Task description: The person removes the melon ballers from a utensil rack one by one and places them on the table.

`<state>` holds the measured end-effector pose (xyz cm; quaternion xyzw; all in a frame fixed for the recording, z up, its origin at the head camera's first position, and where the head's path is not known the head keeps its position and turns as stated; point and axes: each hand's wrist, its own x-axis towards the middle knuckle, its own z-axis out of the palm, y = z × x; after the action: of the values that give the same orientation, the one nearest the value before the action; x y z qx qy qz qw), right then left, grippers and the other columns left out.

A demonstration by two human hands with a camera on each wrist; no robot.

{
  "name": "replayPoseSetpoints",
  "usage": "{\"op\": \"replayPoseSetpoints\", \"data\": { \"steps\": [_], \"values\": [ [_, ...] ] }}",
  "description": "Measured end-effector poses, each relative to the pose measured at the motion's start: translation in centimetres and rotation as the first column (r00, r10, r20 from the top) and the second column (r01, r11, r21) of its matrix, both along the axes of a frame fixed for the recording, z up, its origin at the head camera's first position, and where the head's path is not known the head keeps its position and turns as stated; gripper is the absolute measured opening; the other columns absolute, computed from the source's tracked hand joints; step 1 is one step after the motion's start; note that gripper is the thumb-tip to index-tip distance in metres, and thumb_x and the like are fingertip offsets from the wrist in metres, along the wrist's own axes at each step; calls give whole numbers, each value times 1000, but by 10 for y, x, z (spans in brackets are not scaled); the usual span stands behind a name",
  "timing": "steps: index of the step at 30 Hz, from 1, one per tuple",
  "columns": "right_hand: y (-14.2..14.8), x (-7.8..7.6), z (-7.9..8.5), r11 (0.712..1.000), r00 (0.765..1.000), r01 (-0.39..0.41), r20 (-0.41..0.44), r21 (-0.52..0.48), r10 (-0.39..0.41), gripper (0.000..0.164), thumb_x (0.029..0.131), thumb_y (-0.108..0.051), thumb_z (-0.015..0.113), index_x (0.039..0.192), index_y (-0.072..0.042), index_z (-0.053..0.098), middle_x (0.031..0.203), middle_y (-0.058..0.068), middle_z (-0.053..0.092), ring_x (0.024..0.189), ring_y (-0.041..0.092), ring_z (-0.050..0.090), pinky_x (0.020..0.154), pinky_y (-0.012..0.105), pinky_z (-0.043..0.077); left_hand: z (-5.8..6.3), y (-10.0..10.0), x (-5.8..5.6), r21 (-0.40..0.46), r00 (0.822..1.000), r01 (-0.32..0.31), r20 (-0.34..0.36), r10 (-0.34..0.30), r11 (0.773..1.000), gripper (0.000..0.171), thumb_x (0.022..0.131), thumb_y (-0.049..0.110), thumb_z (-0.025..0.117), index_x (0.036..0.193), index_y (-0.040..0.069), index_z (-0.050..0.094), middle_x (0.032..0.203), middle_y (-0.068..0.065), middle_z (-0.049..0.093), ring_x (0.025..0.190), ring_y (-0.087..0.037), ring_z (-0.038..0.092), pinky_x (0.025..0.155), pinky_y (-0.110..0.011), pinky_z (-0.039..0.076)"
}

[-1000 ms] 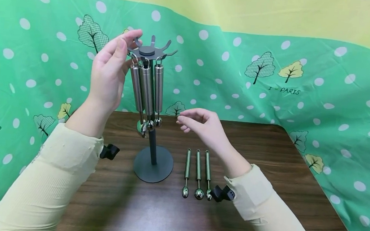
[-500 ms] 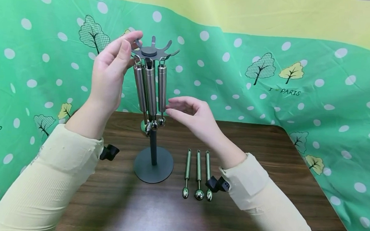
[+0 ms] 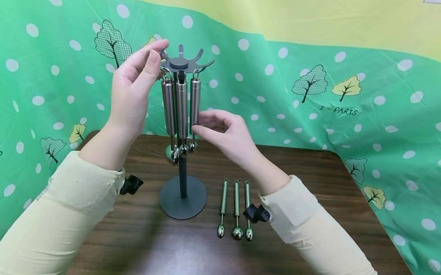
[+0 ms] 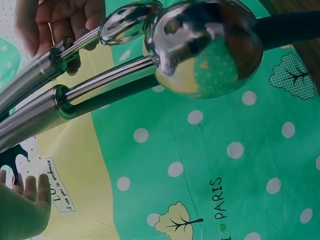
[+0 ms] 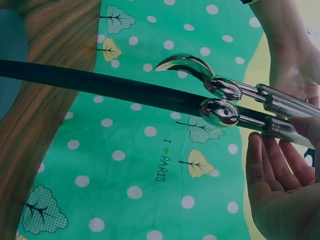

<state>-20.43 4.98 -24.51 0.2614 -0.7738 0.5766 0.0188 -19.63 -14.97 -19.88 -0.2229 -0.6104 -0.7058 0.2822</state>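
A dark grey hanging stand [image 3: 182, 203] carries several steel melon ballers from its pronged top. My left hand [image 3: 129, 89] pinches a prong at the top left between thumb and index finger. Low on the handle of the right-hand hanging melon baller [image 3: 194, 99], my right hand [image 3: 226, 133] has its thumb in front and fingers behind. The right wrist view shows that hand [image 5: 282, 192] around the handle, just above the shiny oval head [image 5: 220, 112]. Close to the left wrist camera, a larger round scoop head [image 4: 200, 50] hides part of the pole.
Three more melon ballers [image 3: 237, 199] lie side by side on the dark wooden table [image 3: 293, 255], right of the stand's round base. A green and yellow cloth [image 3: 271, 85] with dots and trees hangs behind and at both sides.
My right hand has moved left and slightly up, from apart to touching the right-hand hanging melon baller. The stand's top and the hanging melon ballers have shifted slightly right; my left hand stays there.
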Motion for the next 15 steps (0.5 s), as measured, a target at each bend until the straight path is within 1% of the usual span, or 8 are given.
{"op": "replayPoseSetpoints", "data": {
  "steps": [5,9,13,15],
  "values": [
    [-2,0,0,1000,999,22,-34,7,-22,22,88,-13,72,108,-3,70,96,9,72,84,17,67,76,28,55,-1,0,2,-18,1000,-10,-1,10,1000,40,101,18,53,136,0,57,150,-6,50,142,-10,39,114,-32,37],
    [0,2,0,999,997,52,-53,16,-51,21,88,-13,72,106,-3,70,94,10,72,82,19,67,75,28,56,0,0,3,-34,1000,-26,-14,25,999,40,101,19,53,135,-1,57,149,-7,51,142,-11,39,115,-32,37],
    [3,4,-1,997,995,77,-70,11,-76,20,87,-13,73,105,-3,70,94,10,73,81,18,67,73,28,56,0,1,3,-64,997,-67,-27,66,996,40,101,20,54,135,1,59,147,-7,52,142,-10,39,115,-32,37],
    [4,6,-1,997,994,80,-68,-13,-80,20,87,-12,73,104,-3,70,93,9,73,80,16,68,73,27,57,0,1,4,-87,995,-96,-30,94,991,39,101,21,54,135,2,59,146,-7,54,140,-10,41,114,-31,38]
  ]
}}
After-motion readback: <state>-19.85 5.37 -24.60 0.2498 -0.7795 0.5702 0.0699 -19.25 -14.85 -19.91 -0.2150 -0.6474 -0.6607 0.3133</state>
